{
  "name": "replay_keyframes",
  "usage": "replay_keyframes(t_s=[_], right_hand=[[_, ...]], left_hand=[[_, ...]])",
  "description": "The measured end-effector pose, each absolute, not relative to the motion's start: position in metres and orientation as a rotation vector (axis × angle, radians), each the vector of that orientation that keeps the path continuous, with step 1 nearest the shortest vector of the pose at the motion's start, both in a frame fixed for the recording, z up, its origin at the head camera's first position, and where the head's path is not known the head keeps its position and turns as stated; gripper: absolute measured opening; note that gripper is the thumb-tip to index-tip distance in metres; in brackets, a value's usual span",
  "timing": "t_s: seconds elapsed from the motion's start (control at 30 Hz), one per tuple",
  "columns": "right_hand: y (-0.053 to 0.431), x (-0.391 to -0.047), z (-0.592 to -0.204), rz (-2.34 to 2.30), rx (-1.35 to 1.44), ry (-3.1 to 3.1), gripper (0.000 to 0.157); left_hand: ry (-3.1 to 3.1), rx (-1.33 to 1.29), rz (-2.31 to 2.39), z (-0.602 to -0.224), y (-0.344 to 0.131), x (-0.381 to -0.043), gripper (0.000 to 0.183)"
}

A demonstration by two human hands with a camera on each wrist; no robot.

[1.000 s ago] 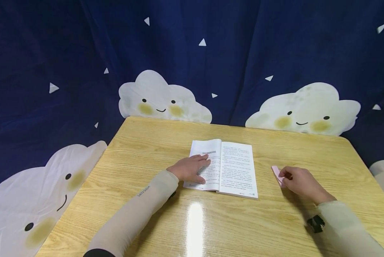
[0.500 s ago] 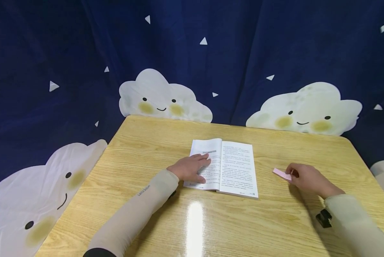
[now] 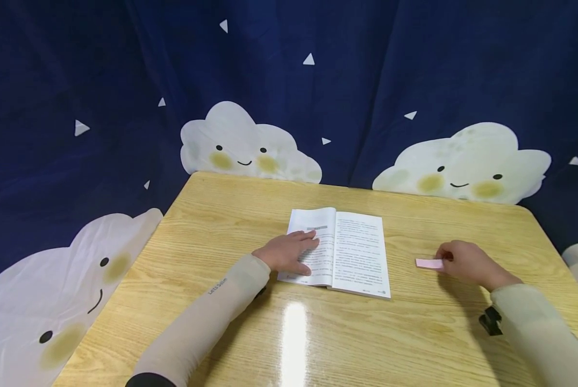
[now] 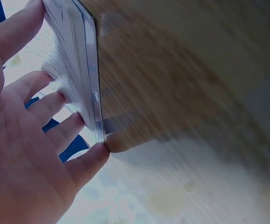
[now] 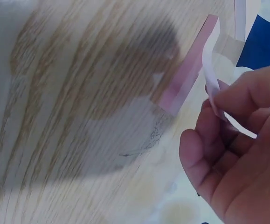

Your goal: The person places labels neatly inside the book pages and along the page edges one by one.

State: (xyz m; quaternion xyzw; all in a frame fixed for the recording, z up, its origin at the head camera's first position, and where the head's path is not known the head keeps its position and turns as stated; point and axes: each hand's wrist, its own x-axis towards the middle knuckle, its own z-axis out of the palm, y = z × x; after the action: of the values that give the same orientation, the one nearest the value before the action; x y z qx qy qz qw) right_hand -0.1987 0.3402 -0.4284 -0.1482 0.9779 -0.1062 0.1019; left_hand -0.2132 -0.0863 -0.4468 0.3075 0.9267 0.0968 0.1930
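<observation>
An open book [image 3: 360,255] with printed pages lies on the wooden table. Across its left page my left hand [image 3: 286,253] rests with fingers spread; the left wrist view shows the fingertips against the page [image 4: 62,60] and lower edge. To the right of the book is a narrow pink sticky note pad [image 3: 427,263]. My right hand [image 3: 473,264] pinches the free end of a sticky note strip [image 5: 210,65] between thumb and finger. That strip curves up off the pad [image 5: 186,77], and its other end still meets the pad's far end.
The pale wooden table [image 3: 211,215] runs back to a dark blue curtain [image 3: 347,80] with printed clouds. A bright light reflection [image 3: 293,344] lies on the tabletop in front of the book.
My right hand has moved a little to the right, and the pink pad has turned from slanted to nearly sideways. My left hand stays on the book.
</observation>
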Motion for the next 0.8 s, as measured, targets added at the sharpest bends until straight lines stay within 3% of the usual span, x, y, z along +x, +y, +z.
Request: replay_keyframes(t_s=[0.33, 0.8], right_hand=[[0.335, -0.200, -0.429, -0.443, -0.353, 2.828, 0.021], [0.326, -0.205, -0.433, -0.452, -0.378, 2.808, 0.007]], left_hand=[[2.596, 0.838, 0.276, -0.445, -0.086, -0.212, 0.080], [2.600, 0.842, 0.261, -0.444, -0.085, -0.212, 0.080]])
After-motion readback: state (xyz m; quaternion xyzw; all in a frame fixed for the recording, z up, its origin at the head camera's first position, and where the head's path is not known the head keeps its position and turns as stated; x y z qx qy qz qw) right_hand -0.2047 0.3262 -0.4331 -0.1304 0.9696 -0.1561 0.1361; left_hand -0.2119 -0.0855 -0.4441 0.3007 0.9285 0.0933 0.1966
